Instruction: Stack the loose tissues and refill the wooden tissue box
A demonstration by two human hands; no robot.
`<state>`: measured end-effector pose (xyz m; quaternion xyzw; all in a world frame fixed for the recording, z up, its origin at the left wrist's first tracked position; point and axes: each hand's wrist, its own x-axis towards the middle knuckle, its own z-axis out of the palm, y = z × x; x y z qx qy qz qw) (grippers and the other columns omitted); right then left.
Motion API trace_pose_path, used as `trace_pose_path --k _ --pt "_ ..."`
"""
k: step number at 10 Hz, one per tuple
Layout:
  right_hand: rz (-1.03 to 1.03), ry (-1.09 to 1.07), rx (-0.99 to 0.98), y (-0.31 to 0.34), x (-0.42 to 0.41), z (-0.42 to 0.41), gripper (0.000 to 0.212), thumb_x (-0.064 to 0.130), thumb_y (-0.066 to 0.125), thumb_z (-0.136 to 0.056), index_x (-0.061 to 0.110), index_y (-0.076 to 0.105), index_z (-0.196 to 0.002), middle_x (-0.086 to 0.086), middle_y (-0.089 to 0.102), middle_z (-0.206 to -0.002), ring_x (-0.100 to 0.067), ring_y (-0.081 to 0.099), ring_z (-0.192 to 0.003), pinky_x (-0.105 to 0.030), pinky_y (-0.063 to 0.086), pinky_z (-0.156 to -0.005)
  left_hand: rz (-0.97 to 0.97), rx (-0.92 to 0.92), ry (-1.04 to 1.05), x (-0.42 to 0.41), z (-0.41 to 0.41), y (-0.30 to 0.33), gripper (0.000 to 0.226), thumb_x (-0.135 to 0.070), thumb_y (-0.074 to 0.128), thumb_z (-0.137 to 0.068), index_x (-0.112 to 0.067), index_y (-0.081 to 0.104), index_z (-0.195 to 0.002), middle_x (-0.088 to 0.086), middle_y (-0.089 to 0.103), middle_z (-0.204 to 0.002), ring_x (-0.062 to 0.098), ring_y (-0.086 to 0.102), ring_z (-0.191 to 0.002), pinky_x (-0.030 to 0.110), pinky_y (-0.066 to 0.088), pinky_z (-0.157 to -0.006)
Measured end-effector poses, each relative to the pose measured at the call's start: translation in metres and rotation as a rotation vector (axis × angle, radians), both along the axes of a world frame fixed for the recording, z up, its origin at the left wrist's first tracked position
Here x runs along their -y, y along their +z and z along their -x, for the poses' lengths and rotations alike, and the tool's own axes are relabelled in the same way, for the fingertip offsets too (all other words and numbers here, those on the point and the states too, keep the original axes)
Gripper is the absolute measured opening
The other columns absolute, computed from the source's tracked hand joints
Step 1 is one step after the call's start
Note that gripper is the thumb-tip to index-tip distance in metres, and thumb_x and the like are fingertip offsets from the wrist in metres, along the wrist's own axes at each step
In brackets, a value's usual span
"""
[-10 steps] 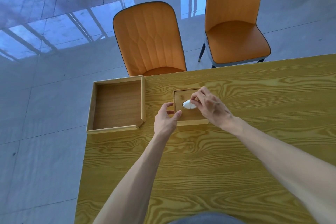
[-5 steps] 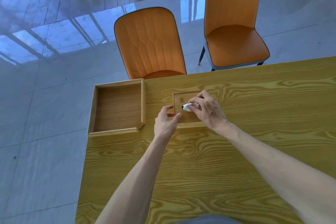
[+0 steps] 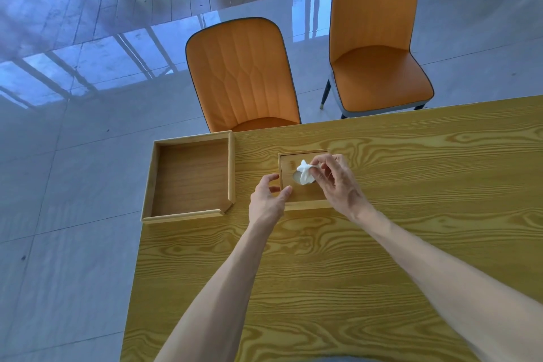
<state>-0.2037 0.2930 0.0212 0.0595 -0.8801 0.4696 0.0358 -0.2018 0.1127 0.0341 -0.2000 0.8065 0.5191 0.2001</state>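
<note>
The wooden tissue box [image 3: 305, 197] sits closed on the table, its lid showing an oval slot. A white tissue [image 3: 304, 175] sticks up out of that slot in a twisted tuft. My right hand [image 3: 338, 182] pinches the top of the tissue between thumb and fingertips above the lid. My left hand [image 3: 269, 198] grips the box's left front corner, thumb on the lid and fingers along the side. The tissues inside the box are hidden.
An open wooden tray [image 3: 191, 179] lies at the table's far left corner, overhanging the edge. The wooden table [image 3: 338, 258] ends just left of my left arm. Two orange chairs [image 3: 244, 76] [image 3: 379, 47] stand beyond the far edge on a glossy tiled floor.
My right hand has drawn the tissue up through the slot, so more white tissue stands above the lid. My left hand has kept its hold on the box corner.
</note>
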Motion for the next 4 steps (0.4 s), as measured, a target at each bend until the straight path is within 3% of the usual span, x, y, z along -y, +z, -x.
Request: trace_pose_path --k 2,3,4 --pt "0.088 -0.073 0.077 0.020 -0.001 -0.002 0.028 0.037 0.041 -0.103 0.017 0.051 -0.120 -0.005 0.053 -0.104 -0.006 0.054 -0.092 -0.016 0.043 -0.075 0.025 0.020 -0.070 0.002 0.001 0.008 0.050 -0.035 0.067 -0.091 -0.028 0.049 -0.137 0.001 0.064 -0.120 0.019 0.066 -0.101 0.047 0.057 -0.091" --pt "-0.022 -0.159 0.057 0.024 -0.011 -0.001 0.030 0.036 0.037 -0.105 0.014 0.056 -0.114 -0.005 0.058 -0.106 -0.013 0.056 -0.091 -0.021 0.047 -0.075 0.125 0.061 -0.225 0.008 0.005 0.017 0.051 -0.038 0.060 -0.095 -0.026 0.045 -0.142 0.001 0.064 -0.122 0.020 0.065 -0.100 0.045 0.054 -0.095" --pt "-0.248 -0.118 0.128 0.036 -0.022 0.002 0.039 0.041 0.036 -0.103 0.013 0.063 -0.109 -0.007 0.068 -0.105 -0.022 0.064 -0.089 -0.035 0.055 -0.069 0.346 0.102 -0.388 0.016 0.008 0.033 0.048 -0.046 0.055 -0.096 -0.029 0.047 -0.140 0.002 0.064 -0.131 0.022 0.062 -0.112 0.042 0.050 -0.099"
